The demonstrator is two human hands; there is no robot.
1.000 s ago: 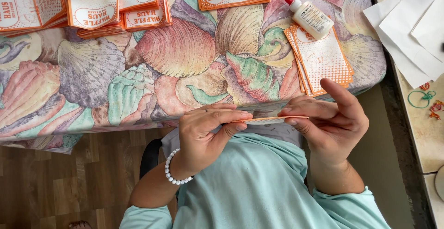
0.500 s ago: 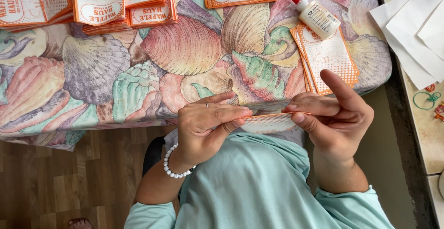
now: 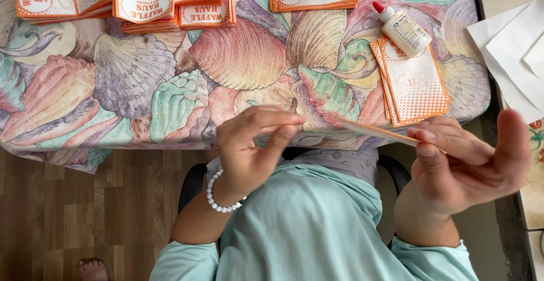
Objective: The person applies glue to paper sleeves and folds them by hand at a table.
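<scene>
A glue bottle [image 3: 401, 30] lies on the shell-patterned counter [image 3: 170, 88], beside orange card stacks [image 3: 147, 3] and white paper sheets [image 3: 513, 54].

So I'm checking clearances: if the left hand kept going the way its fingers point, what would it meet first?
The left hand points rightward toward the thin orange-edged paper piece pinched in the right hand; likely that, though depth is unclear.
</scene>
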